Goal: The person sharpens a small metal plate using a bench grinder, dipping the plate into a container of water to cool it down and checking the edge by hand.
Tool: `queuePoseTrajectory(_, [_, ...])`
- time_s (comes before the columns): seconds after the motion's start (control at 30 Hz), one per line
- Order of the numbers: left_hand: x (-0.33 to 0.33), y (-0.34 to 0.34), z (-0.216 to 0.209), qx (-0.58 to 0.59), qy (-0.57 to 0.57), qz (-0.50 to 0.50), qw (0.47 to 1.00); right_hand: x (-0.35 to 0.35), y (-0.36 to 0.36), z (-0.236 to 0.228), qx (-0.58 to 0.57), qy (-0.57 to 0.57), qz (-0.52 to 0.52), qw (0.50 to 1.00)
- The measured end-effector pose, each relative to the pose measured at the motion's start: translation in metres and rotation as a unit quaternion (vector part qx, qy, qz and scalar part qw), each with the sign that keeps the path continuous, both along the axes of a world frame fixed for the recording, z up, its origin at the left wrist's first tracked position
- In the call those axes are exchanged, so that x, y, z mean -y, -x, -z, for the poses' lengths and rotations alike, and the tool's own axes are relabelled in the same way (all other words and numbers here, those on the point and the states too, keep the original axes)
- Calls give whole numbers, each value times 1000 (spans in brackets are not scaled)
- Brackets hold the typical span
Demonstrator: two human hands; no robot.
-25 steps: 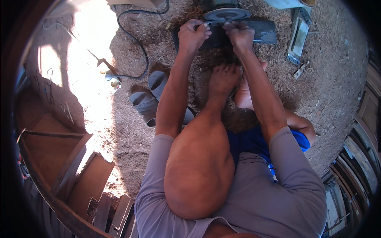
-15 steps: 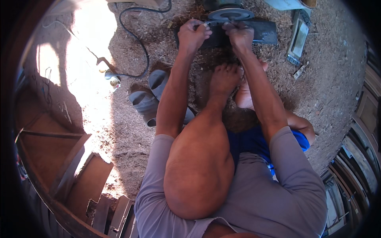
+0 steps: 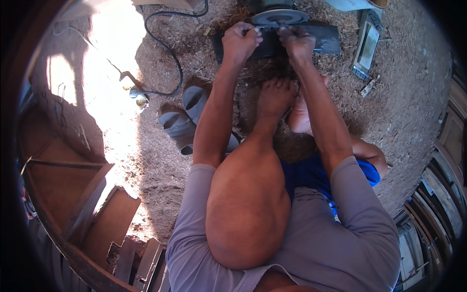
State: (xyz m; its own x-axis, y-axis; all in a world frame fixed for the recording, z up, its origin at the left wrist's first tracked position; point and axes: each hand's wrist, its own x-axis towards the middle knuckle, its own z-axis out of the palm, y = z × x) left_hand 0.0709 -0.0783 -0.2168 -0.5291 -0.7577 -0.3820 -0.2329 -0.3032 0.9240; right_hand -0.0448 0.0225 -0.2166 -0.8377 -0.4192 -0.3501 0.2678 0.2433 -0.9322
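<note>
At the top middle, a round grey disc (image 3: 272,18), which looks like a grinding wheel, sits on a dark motor-like body (image 3: 270,5). My left hand (image 3: 241,43) is closed in a pinch at the disc's near left edge. Opposite it, my right hand (image 3: 298,45) is pinched by the near right edge. A thin, narrow piece seems to run between my fingertips, close against the rim; its kind is too small to make out. Below both hands lies a dark flat board (image 3: 327,40) on the ground.
A black cable (image 3: 170,48) curls at the upper left. Grey slippers (image 3: 177,127) lie left of my bare foot (image 3: 275,100). A long block-like tool (image 3: 366,48) rests at the upper right. Wooden frames (image 3: 73,194) fill the lower left, stacked wood pieces (image 3: 438,194) the right edge.
Both hands have shifted slightly to the right along the disc's near edge, still pinched. My left fingertips now sit a little nearer the disc's middle. My feet have stayed put.
</note>
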Motion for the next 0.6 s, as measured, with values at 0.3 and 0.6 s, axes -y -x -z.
queuePoseTrajectory(0.3, [-3, 7, 1, -1, 9, 11, 1000, -3, 5, -3, 31, 17, 24, 999])
queuePoseTrajectory(0.6, [-7, 14, -4, 7, 8, 27, 1000, -9, 11, -7, 42, 26, 23, 999])
